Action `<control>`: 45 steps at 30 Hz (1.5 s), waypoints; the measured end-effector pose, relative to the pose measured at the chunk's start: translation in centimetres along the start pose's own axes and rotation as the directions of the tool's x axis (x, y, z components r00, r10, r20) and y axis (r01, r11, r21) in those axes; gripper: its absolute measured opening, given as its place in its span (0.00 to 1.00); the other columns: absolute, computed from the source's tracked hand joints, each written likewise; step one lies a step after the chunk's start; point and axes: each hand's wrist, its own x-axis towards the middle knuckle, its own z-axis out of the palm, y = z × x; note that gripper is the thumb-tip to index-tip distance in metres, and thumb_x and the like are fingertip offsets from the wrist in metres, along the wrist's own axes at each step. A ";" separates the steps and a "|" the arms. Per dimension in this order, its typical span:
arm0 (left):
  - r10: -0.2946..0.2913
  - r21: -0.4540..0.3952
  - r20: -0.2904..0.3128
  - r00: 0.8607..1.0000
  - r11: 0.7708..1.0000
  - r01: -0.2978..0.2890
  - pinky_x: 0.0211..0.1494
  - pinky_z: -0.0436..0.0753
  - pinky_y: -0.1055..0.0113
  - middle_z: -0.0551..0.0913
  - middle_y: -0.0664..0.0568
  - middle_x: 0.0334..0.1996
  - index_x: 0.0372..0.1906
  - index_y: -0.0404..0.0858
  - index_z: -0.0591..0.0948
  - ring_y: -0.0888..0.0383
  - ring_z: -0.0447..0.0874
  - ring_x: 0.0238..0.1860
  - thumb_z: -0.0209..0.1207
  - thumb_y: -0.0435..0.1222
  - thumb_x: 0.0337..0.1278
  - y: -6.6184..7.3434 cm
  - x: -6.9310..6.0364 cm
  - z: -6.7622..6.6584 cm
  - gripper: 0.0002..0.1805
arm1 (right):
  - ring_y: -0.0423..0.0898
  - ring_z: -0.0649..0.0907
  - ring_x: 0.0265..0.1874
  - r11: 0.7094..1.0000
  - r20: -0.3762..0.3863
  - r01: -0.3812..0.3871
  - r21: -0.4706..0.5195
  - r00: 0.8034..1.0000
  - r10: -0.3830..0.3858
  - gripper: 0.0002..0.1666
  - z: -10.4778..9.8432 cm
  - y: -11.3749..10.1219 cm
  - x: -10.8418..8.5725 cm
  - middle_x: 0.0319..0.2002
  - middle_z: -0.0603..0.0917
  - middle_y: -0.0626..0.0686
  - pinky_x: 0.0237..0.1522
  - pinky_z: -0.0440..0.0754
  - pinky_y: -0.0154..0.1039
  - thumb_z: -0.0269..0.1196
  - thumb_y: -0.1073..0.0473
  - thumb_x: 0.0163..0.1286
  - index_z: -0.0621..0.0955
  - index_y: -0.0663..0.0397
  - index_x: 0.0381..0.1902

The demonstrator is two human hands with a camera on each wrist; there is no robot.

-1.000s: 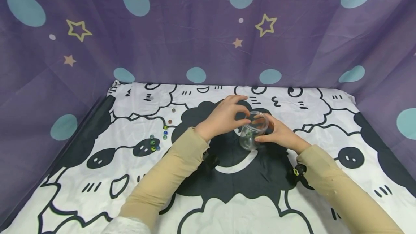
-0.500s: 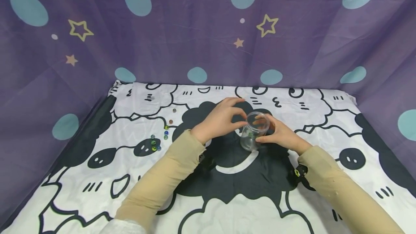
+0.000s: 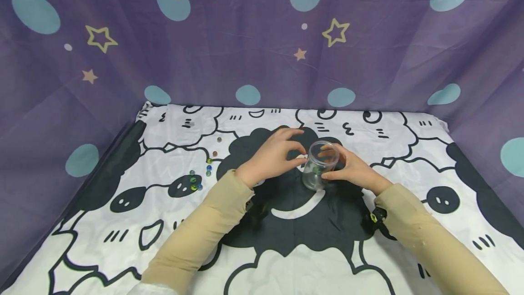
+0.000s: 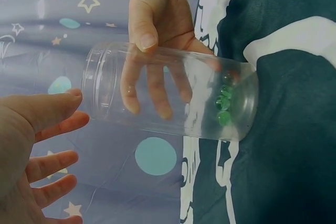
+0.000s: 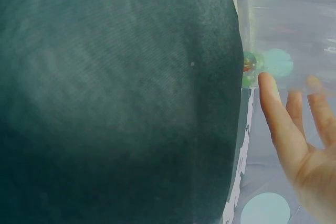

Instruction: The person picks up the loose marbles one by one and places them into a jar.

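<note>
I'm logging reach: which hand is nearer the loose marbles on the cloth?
Left. The left hand is right of the loose marbles; the right hand, holding the jar, is farther right.

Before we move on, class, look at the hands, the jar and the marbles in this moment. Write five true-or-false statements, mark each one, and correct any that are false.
1. The right hand grips the jar. True.
2. The left hand pinches a marble. False: it holds nothing.
3. Green marbles are inside the jar. True.
4. The jar is filled to its rim. False: the marbles sit only near its base.
5. Every marble is in the jar. False: several loose marbles lie on the cloth.
</note>
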 end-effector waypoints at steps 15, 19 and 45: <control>-0.030 -0.050 -0.022 0.999 0.998 0.029 0.71 0.65 0.54 0.71 0.45 0.64 0.38 0.43 0.86 0.48 0.64 0.67 0.64 0.43 0.56 -1.5 -2.2 1.0 0.09 | 0.60 0.72 0.61 1.000 -0.006 0.001 -0.012 1.000 -0.001 0.42 0.0 -0.2 0.0 0.61 0.72 0.63 0.58 0.72 0.55 0.69 0.62 0.58 0.62 0.63 0.66; -0.033 -0.053 -0.020 0.999 0.998 0.031 0.71 0.65 0.53 0.71 0.45 0.64 0.38 0.45 0.86 0.47 0.64 0.67 0.64 0.42 0.56 -1.8 -2.9 1.2 0.08 | 0.60 0.72 0.60 1.000 -0.009 -0.001 -0.016 1.000 0.001 0.42 0.1 -0.2 0.0 0.61 0.72 0.63 0.58 0.72 0.55 0.69 0.62 0.58 0.62 0.63 0.66; -0.048 -0.076 -0.008 0.999 0.996 0.047 0.69 0.66 0.49 0.73 0.44 0.62 0.37 0.42 0.86 0.44 0.64 0.67 0.65 0.40 0.55 -3.0 -5.8 1.2 0.07 | 0.59 0.71 0.61 1.000 -0.006 0.011 -0.001 1.000 -0.011 0.42 0.0 -0.1 -0.1 0.61 0.72 0.62 0.59 0.71 0.55 0.70 0.61 0.57 0.63 0.63 0.66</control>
